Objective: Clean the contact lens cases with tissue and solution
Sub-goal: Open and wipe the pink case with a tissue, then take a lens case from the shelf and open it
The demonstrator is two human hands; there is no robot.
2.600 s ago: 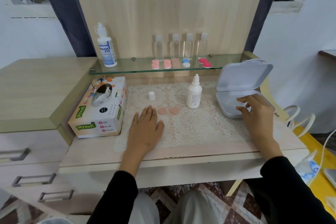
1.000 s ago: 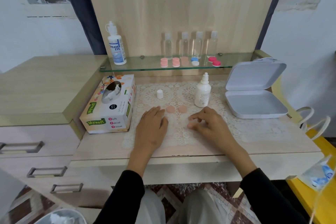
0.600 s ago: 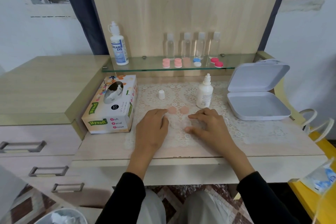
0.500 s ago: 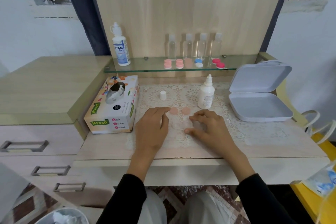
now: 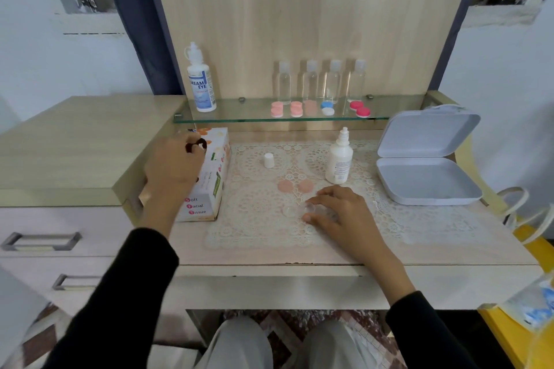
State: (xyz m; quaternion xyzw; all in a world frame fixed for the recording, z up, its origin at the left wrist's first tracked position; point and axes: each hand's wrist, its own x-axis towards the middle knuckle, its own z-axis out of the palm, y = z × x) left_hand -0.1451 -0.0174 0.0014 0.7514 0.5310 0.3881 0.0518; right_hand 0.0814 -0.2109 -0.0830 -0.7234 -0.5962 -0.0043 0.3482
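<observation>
A clear lens case (image 5: 291,210) lies on the lace mat (image 5: 257,228), and my right hand (image 5: 338,216) pinches its right cup between thumb and forefinger. Its two pink caps (image 5: 295,186) lie just beyond it. A small white solution bottle (image 5: 339,161) stands uncapped behind my right hand, with its white cap (image 5: 269,160) to the left. My left hand (image 5: 172,166) is on top of the tissue box (image 5: 211,189), fingertips curled into the opening around a bit of white tissue.
An open white box (image 5: 425,181) sits at the right. The glass shelf (image 5: 248,117) carries a Dream Eye bottle (image 5: 201,84), several clear bottles (image 5: 322,81) and several coloured lens cases (image 5: 317,108). Drawers (image 5: 42,241) are at the left.
My left hand has left the mat and moved left and back onto the tissue box opening. My right hand stays on the clear case.
</observation>
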